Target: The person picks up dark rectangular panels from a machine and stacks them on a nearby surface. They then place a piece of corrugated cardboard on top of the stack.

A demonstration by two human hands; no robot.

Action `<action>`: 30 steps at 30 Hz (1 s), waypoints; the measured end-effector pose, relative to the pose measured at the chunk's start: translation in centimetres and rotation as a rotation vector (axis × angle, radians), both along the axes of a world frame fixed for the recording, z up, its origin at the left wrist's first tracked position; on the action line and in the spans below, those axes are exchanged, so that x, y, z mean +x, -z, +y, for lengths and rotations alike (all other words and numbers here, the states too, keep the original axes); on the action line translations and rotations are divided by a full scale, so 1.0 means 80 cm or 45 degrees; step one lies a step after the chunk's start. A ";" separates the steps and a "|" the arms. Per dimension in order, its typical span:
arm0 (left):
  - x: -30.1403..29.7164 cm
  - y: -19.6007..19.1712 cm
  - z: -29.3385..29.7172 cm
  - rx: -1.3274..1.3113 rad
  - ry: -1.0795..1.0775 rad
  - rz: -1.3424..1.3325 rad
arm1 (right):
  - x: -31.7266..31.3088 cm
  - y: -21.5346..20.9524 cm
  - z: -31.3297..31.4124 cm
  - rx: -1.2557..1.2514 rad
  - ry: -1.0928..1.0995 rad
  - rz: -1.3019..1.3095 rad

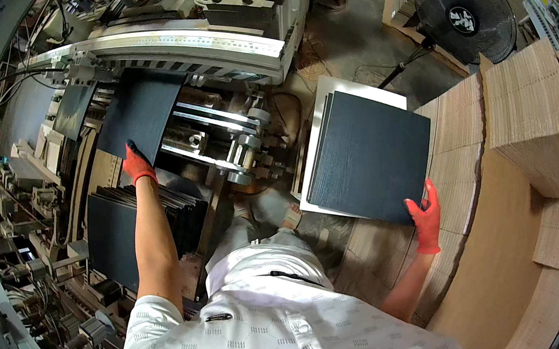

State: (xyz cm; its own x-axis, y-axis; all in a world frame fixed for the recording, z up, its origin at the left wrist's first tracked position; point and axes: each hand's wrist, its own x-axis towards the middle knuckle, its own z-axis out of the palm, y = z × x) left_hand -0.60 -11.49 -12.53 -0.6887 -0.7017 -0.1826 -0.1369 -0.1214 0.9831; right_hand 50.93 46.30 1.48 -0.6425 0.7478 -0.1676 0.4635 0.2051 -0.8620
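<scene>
My left hand (139,165), in a red glove with dark fingertips, grips the near edge of a black panel (145,108) lying on the machine at the upper left. Below that hand, several dark panels (112,232) stand in a close row, partly hidden by my forearm. On the right, my right hand (427,221), also red-gloved, is at the near right corner of a stack of dark wood-grain panels (371,150). Its thumb and fingers are spread apart. A white board (323,200) lies under that stack.
Metal rollers (244,154) and rails stand between the two work spots. A black fan (464,17) is at the upper right. Stacked cardboard (531,119) lines the right side. Machine parts and cables (28,183) crowd the left, with a machine beam (188,47) across the back.
</scene>
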 end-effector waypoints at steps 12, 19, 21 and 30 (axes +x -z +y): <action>-0.014 0.040 -0.021 -0.101 -0.020 0.122 | -0.014 -0.029 -0.019 0.242 -0.096 -0.537; 0.000 0.032 -0.016 -0.365 -0.105 -0.040 | -0.036 -0.047 -0.009 0.798 -0.142 -0.596; 0.005 0.011 0.010 -0.440 -0.057 -0.191 | -0.058 -0.055 -0.021 0.777 -0.161 -0.535; 0.022 0.004 0.011 -0.163 -0.052 0.002 | -0.264 -0.051 -0.245 -0.524 -0.802 0.284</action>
